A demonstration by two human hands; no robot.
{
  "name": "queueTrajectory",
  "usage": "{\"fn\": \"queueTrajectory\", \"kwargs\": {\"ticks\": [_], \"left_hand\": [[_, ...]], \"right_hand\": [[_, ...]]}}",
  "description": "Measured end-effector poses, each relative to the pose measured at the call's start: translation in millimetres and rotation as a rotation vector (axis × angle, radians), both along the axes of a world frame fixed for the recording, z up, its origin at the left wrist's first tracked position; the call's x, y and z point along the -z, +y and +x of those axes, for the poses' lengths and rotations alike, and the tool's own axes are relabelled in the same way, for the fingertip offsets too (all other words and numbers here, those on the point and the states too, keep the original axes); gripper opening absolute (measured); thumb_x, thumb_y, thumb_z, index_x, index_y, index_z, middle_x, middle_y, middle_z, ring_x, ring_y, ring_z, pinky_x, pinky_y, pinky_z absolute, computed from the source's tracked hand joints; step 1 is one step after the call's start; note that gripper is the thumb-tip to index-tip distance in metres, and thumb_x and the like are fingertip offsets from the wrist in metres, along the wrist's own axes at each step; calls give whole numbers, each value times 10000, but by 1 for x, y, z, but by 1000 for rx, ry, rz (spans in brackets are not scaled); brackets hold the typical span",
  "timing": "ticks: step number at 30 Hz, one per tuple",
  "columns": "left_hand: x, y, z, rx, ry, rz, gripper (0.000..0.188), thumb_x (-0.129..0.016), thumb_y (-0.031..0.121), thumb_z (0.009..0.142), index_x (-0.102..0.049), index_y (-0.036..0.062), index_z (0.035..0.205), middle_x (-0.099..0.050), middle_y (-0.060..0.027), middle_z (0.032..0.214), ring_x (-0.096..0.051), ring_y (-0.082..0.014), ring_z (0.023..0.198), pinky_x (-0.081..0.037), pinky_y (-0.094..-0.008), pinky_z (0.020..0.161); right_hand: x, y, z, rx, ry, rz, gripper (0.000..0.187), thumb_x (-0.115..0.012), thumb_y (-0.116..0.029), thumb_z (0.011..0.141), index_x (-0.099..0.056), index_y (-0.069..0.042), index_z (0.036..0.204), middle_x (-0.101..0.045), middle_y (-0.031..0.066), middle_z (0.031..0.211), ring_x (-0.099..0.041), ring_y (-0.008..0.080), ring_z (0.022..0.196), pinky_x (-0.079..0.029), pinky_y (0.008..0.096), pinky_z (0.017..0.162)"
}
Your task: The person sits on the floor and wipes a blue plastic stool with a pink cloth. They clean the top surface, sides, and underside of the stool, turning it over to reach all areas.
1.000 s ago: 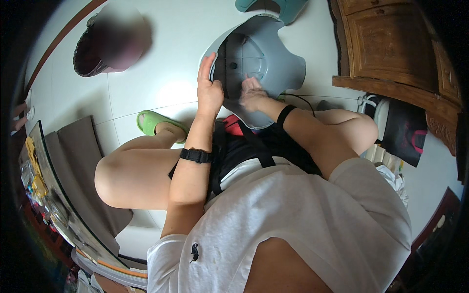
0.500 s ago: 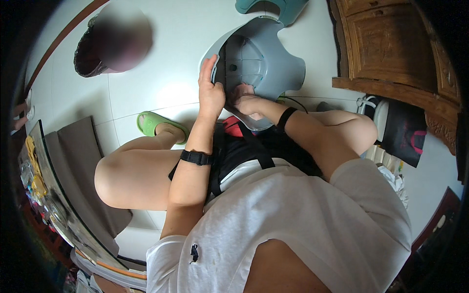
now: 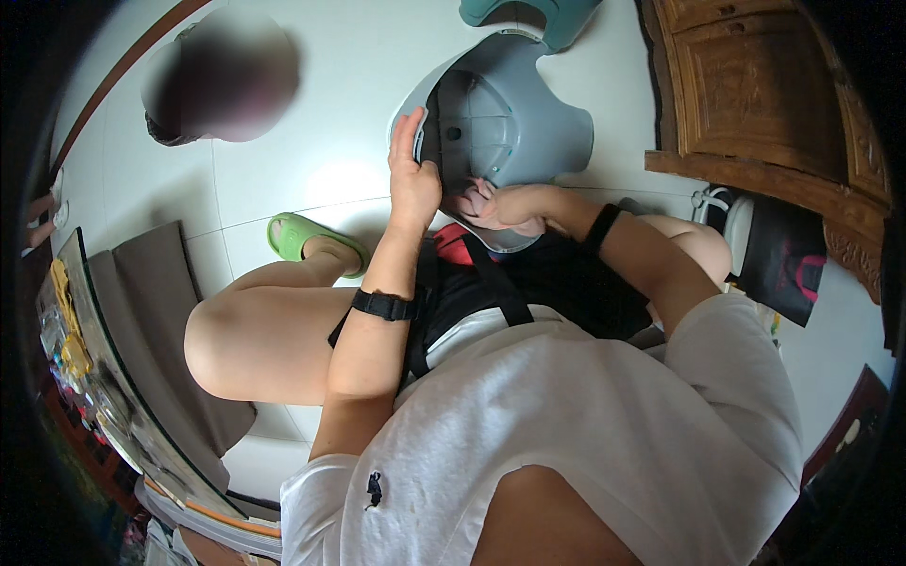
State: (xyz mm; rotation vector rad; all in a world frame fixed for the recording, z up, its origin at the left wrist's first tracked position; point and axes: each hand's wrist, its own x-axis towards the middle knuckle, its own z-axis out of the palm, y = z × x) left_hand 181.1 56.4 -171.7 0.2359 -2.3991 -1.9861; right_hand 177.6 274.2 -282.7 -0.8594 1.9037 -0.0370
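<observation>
A grey plastic stool lies tipped in front of me, its hollow ribbed underside turned my way. My left hand holds its left edge, fingers stretched along the rim and the thumb on the inner side. Low in the hollow, near the close edge, my right hand grips a crumpled pink cloth against the inside wall. Part of the cloth and the right fingertips are hidden.
A teal plastic stool stands beyond the grey one. Carved wooden cabinets line the right. A bin, partly blurred, is at far left; a glass-topped table with clutter sits at left. My foot wears a green slipper.
My right hand and forearm have shifted right and toward the stool's near edge, with the pink cloth still in the fingers. The left hand keeps its place on the rim.
</observation>
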Motion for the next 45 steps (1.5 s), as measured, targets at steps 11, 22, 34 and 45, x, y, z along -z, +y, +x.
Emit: {"fn": "queueTrajectory", "kwargs": {"ticks": [11,22,34,45], "left_hand": [[-4,2,-2,11,-21,19,766,-401,-147,713,-438,146,1419,-323,-228,1502,-261,-372,1425,-220,-396,1167],[-1,1,0,4,-21,-31,761,-424,-141,720,-423,142,1426,-316,-232,1505,-269,-379,1419,-225,-390,1166],[4,-2,1,-27,-35,22,773,-405,-143,695,-420,107,1427,-306,-231,1512,-254,-367,1431,-201,-389,1175],[0,-4,2,-14,-44,91,785,-390,-155,693,-422,119,1427,-320,-215,1505,-246,-355,1435,-202,-386,1174]], "right_hand": [[27,-33,26,72,400,74,494,-451,-335,960,-457,-62,1372,-419,193,1436,-468,401,1255,-361,430,1056],[-35,-32,-3,56,109,345,544,-425,-196,906,-428,-47,1429,-366,215,1476,-345,372,1375,-189,439,1166],[-33,17,-21,-38,12,151,427,-440,-205,927,-559,-213,1338,-565,114,1320,-432,379,1245,-250,609,1062],[-107,-24,-7,-91,-111,103,528,-458,-278,909,-430,-259,1436,-460,134,1438,-317,356,1383,-272,525,1108]]}}
